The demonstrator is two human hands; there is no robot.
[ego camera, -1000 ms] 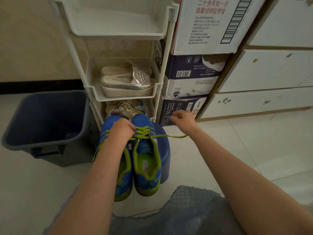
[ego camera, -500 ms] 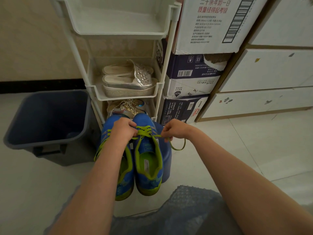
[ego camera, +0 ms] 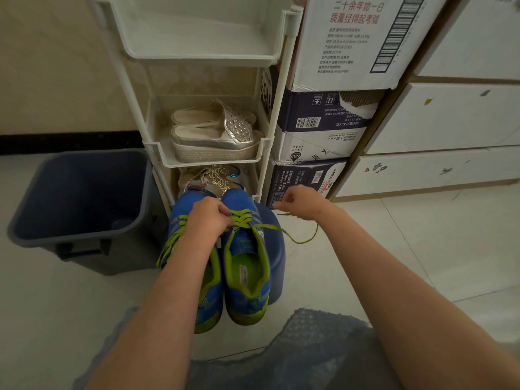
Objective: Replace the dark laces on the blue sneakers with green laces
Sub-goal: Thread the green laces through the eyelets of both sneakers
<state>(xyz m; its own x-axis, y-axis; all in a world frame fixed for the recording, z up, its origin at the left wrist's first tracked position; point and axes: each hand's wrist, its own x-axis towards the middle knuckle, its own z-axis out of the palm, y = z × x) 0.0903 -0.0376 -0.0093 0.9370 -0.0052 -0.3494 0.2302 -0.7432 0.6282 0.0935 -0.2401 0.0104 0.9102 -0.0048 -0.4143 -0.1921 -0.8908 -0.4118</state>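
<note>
While left hand (ego camera: 209, 218) pinches green laces (ego camera: 243, 219), forearm covering left sneaker (ego camera: 178, 218), right hand (ego camera: 302, 202) pinches loose lace (ego camera: 295, 242)

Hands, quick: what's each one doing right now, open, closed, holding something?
Left hand: closed, pinching the green lace at the sneaker.
Right hand: closed, pinching the same lace's loose end.
</note>
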